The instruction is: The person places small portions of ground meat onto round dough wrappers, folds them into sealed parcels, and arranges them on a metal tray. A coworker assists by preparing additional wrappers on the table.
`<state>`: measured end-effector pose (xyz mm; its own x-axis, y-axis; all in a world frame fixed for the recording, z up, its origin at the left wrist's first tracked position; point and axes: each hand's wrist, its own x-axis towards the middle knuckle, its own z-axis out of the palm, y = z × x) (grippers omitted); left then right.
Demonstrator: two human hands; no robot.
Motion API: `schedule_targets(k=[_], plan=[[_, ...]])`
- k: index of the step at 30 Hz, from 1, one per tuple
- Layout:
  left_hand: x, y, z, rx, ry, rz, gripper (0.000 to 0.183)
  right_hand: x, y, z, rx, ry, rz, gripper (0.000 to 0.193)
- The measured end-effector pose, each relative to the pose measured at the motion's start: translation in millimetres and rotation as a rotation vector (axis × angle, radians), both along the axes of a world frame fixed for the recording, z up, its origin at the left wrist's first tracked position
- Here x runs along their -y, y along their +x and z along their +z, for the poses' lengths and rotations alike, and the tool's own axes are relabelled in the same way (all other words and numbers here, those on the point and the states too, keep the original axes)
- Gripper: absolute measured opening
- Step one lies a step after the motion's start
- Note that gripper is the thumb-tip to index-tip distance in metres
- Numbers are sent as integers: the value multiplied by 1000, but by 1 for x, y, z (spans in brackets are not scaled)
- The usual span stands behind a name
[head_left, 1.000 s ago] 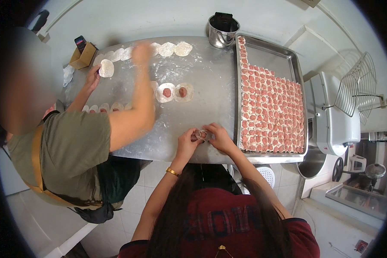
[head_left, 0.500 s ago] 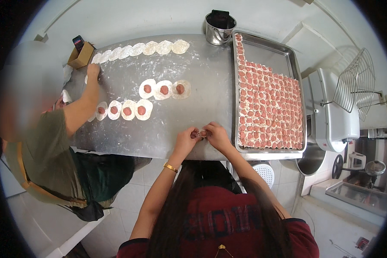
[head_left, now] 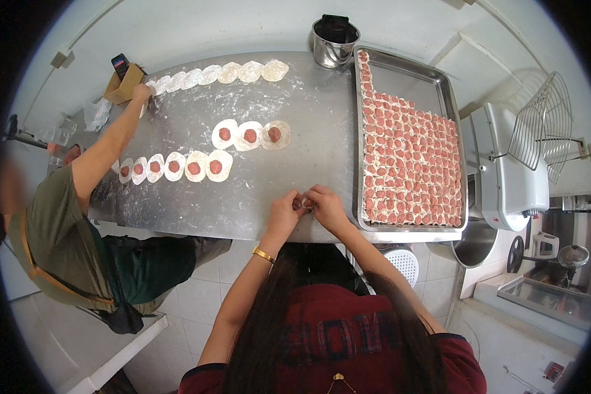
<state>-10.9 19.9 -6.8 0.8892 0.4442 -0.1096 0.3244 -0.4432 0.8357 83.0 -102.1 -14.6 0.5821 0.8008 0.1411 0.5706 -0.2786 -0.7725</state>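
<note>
Near the table's front edge, my left hand (head_left: pixel 285 213) and my right hand (head_left: pixel 328 209) meet at the fingertips. Between them they pinch a small dumpling (head_left: pixel 306 203), mostly hidden by the fingers. Beyond my hands lie three round dough wrappers (head_left: pixel 249 136), each topped with pink meat filling. A longer row of filled wrappers (head_left: pixel 175 167) runs to their left. Right of my hands stands a large metal tray (head_left: pixel 410 73), mostly covered with rows of open-topped dumplings (head_left: pixel 410 164) showing pink filling; its upper part is bare.
At the left, a co-worker's hand (head_left: pixel 142 93) touches the end of a row of plain wrappers (head_left: pixel 228 73) along the far side. A cardboard box (head_left: pixel 123 87) stands beside it. A metal pot (head_left: pixel 335 49) stands behind the tray. Flour dusts the steel table (head_left: pixel 315 138).
My fingertips have drawn closer around the dumpling. The co-worker has leaned left, and their hand has moved farther back toward the box, uncovering more filled wrappers at the left.
</note>
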Motion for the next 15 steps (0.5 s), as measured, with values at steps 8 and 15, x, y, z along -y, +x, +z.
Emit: schedule_targets(k=[8, 15], plan=[[0, -1, 0, 6, -32, 11, 22, 2, -3, 3, 24, 35, -81, 27], [-3, 1, 4, -40, 110, -17, 21, -1, 1, 2, -15, 103, -86, 18]])
